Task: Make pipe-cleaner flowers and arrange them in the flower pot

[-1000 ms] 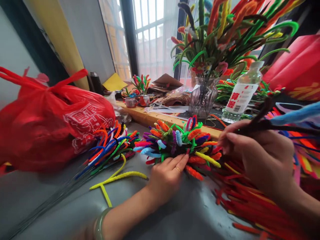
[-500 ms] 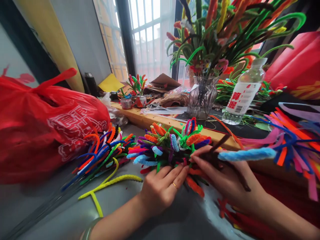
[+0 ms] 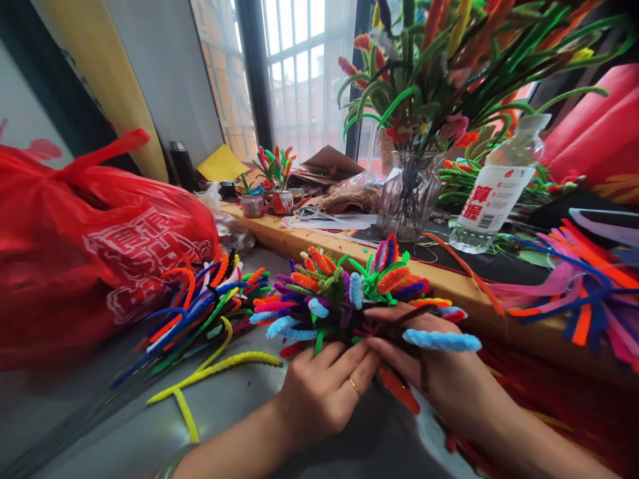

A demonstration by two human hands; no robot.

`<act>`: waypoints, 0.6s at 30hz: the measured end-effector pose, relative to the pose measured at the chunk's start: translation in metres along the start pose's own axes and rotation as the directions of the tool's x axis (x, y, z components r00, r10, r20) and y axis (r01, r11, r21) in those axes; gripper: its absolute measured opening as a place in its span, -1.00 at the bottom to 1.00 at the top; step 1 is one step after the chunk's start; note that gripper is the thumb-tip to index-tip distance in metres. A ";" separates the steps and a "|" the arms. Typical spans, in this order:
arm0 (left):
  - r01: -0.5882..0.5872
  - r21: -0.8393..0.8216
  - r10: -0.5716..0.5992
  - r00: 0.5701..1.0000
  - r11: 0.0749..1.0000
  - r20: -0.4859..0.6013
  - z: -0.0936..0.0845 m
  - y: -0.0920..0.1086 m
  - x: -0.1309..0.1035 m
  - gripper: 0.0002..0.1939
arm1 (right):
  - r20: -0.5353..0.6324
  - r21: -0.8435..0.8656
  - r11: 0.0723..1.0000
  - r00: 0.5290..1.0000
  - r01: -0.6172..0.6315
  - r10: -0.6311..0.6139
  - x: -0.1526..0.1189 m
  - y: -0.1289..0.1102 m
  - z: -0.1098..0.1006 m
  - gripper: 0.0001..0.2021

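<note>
a person's two bare hands meet low in the middle of the view, at the near side of a bright bunch (image 3: 355, 291) of fuzzy craft stems. the left hand (image 3: 329, 386), wearing a gold ring, has its fingers curled closed on the bunch's near edge; the right hand (image 3: 439, 362) is closed on a dark brown stem with a fluffy light-blue tip (image 3: 442, 340), which juts rightward over the back of that hand. the fingertips are partly buried, so the exact pinch is hidden.

close behind the bunch runs a wooden ledge (image 3: 299, 241), bearing a clear faceted vase (image 3: 407, 206) of tall fuzzy stems and a plastic water bottle (image 3: 499, 193). to the left, a second bundle (image 3: 210, 303) lies beside a bulging, glossy red bag (image 3: 60, 266) printed with white characters. yellow stems (image 3: 214, 372) (one bent, velvety) lie near the left hand on the smooth grey table (image 3: 239, 422). at far right, flat ribbon-like strips (image 3: 582, 286) of orange, pink and blue fan out. the bunch's tips are plump and caterpillar-like, pointing outward in orange, purple, green and blue.
</note>
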State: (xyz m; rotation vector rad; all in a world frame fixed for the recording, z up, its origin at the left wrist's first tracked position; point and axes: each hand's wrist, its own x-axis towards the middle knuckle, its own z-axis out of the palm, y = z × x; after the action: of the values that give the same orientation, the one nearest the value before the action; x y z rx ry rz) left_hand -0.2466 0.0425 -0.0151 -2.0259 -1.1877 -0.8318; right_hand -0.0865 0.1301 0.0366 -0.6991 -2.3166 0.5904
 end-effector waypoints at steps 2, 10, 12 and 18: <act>0.007 -0.006 -0.007 1.000 1.000 0.001 0.000 0.000 0.000 -0.67 | -0.076 -0.005 1.000 0.997 0.011 -0.012 -0.005 -0.006 -0.011 -0.67; 0.041 -0.013 -0.041 0.999 0.999 0.005 -0.002 -0.001 0.004 -0.65 | -0.241 -0.124 0.984 0.958 0.128 -0.155 -0.012 -0.025 -0.042 -0.93; 0.043 -0.015 -0.043 0.999 0.999 0.011 -0.002 -0.002 0.005 -0.65 | -0.222 -0.159 0.975 0.956 0.158 -0.191 -0.007 -0.025 -0.037 -0.93; 0.053 -0.011 -0.053 0.998 0.999 0.037 -0.002 -0.004 0.004 -0.66 | -0.167 -0.147 0.974 0.966 0.173 -0.197 0.003 -0.018 -0.022 -0.89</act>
State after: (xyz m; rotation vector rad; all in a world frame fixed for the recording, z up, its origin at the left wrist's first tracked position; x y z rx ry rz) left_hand -0.2484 0.0449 -0.0100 -2.0353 -1.2645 -0.8326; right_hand -0.0791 0.1236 0.0632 -0.5620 -2.2326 0.2794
